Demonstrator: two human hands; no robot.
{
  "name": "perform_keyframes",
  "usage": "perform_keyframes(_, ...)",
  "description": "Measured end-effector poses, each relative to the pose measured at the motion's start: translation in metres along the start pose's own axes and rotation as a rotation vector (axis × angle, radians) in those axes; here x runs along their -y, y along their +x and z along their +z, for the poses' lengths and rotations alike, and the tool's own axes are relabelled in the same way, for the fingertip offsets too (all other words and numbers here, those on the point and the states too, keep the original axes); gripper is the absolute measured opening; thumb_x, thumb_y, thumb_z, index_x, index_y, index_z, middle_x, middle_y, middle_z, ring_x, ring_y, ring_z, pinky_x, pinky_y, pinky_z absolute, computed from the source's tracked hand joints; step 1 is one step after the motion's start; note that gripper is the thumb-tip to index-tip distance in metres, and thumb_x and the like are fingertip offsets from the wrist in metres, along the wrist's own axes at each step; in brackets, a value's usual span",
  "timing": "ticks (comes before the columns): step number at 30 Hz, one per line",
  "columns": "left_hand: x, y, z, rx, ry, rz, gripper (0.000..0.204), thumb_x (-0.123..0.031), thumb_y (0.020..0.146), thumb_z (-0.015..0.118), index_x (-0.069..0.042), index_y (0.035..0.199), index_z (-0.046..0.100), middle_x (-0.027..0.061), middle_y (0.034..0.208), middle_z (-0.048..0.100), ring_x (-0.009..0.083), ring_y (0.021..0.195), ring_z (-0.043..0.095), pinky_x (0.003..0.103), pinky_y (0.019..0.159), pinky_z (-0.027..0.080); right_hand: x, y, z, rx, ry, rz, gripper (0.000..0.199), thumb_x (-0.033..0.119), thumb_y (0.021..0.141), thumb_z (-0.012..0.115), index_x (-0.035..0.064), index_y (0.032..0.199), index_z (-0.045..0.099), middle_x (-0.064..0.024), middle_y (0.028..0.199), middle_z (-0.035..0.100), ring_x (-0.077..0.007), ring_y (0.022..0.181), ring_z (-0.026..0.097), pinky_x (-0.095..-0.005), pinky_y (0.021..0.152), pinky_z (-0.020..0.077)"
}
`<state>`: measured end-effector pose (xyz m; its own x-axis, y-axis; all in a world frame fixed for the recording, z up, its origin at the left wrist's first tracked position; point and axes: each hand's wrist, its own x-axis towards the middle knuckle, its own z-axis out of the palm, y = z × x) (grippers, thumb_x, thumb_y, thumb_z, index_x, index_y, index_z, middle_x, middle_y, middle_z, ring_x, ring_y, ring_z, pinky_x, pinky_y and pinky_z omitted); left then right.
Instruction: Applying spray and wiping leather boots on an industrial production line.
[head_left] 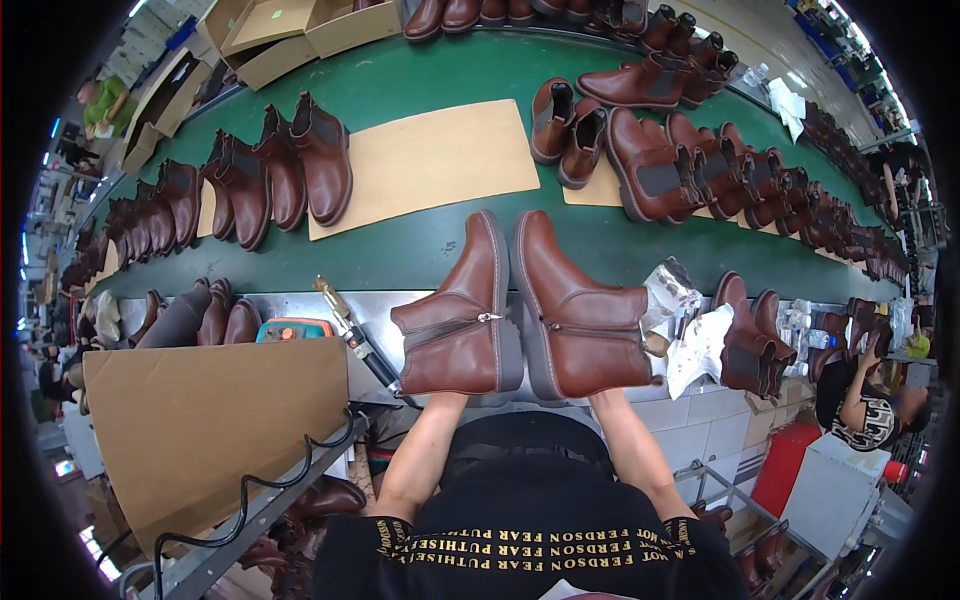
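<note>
Two brown leather ankle boots are held up side by side in front of me, soles facing each other and toes pointing away. My left forearm ends behind the left boot, which hides my left hand as it bears the boot. Likewise my right forearm runs up behind the right boot, with the right hand out of sight. Both boots show a side zipper; the left one's pull sits near the sole. Crumpled white paper lies just right of the right boot.
A green conveyor belt carries rows of brown boots on both sides and a cardboard sheet. On the near ledge lies a tool with a brass tip. A large cardboard panel stands at left. Another person is at right.
</note>
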<state>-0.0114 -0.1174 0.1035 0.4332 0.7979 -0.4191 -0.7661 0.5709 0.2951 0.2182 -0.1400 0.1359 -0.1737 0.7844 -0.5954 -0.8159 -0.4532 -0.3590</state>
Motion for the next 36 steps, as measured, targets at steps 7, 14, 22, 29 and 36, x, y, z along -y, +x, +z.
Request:
perform_keyframes(7,-0.003,-0.005,-0.006,-0.078,0.008,0.069,0.046,-0.022,0.088,0.056,-0.001,0.128,0.049,0.0203,0.124,0.054,0.0279,0.11,0.056,0.039,0.089,0.046,-0.016,0.001,-0.008,-0.2,-0.393,-0.347,0.065,0.047,0.098,0.045,-0.0051,0.137,0.042,-0.0163,0.13,0.055,-0.0257,0.118,0.052,-0.0332,0.102,0.0374)
perform_keyframes(14,0.016,0.005,-0.043,-0.295,2.32,0.191,0.04,-0.021,0.097,0.045,0.002,0.13,0.044,0.0227,0.125,0.049,0.0371,0.11,0.048,0.041,0.095,0.04,-0.021,0.02,-0.029,-0.388,-1.138,-0.407,0.063,0.047,0.098,0.045,-0.0049,0.135,0.046,-0.0167,0.127,0.058,-0.0251,0.116,0.055,-0.0327,0.101,0.039)
perform_keyframes(22,-0.031,0.089,0.049,-0.533,2.06,0.035,0.107,-0.045,0.052,0.086,0.006,0.133,0.039,0.0295,0.118,0.056,0.0435,0.109,0.056,0.045,0.093,0.045,0.038,0.069,0.019,-0.35,-1.739,-0.214,0.11,0.057,0.071,0.073,-0.0105,0.143,0.024,-0.0348,0.138,0.039,-0.0403,0.131,0.04,-0.0413,0.108,0.0349)
perform_keyframes(29,-0.063,0.111,0.004,-0.341,1.655,0.171,0.079,-0.03,0.051,0.086,0.006,0.115,0.057,0.0173,0.099,0.068,0.0312,0.088,0.066,0.038,0.079,0.054,0.039,0.083,0.029,-0.458,-1.71,-0.214,0.11,0.039,0.058,0.085,-0.0035,0.143,0.031,-0.0279,0.118,0.06,-0.0383,0.11,0.06,-0.0397,0.098,0.0459)
perform_keyframes(36,-0.085,0.071,0.039,-0.169,0.943,0.071,0.044,0.0,0.065,0.079,0.001,0.106,0.062,0.0081,0.097,0.068,0.0165,0.085,0.065,0.03,0.077,0.054,0.059,0.063,0.024,-0.285,-1.216,-0.329,0.083,0.022,0.06,0.085,0.0027,0.133,0.052,-0.0145,0.109,0.069,-0.0252,0.1,0.066,-0.0321,0.094,0.047)
